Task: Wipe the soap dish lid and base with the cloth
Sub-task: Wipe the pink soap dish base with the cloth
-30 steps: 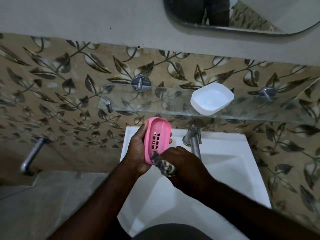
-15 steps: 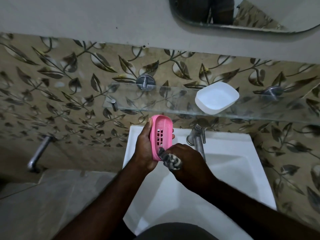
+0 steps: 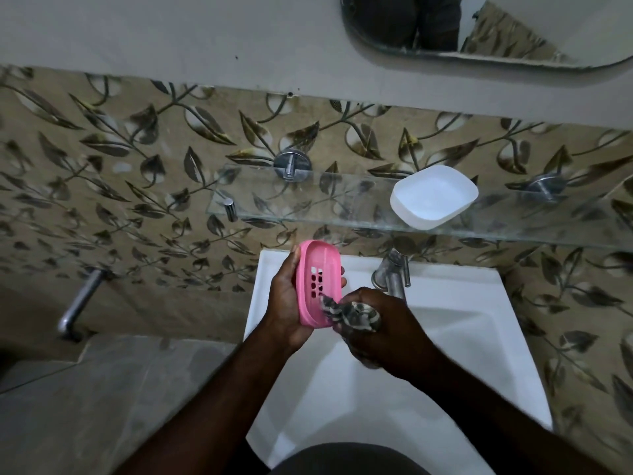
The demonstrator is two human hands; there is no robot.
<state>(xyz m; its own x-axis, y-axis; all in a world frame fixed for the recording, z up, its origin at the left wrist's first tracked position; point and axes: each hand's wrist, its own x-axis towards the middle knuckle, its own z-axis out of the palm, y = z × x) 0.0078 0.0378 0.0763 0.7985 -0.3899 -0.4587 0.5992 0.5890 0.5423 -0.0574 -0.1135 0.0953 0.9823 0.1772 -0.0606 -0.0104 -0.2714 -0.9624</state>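
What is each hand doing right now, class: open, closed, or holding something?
Left hand: closed, holding the pink soap dish piece.
Right hand: closed, holding the cloth against it.

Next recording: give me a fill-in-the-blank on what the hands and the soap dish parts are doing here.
The left hand holds a slotted soap dish part coloured ___.
The right hand grips a bunched ___.
The white soap dish part sits on the ___ shelf.
Missing: pink; cloth; glass.

Leaf-patterned wall tiles [image 3: 137, 173], glass shelf [image 3: 308, 204], white sink [image 3: 479, 337], mirror [image 3: 513, 29].
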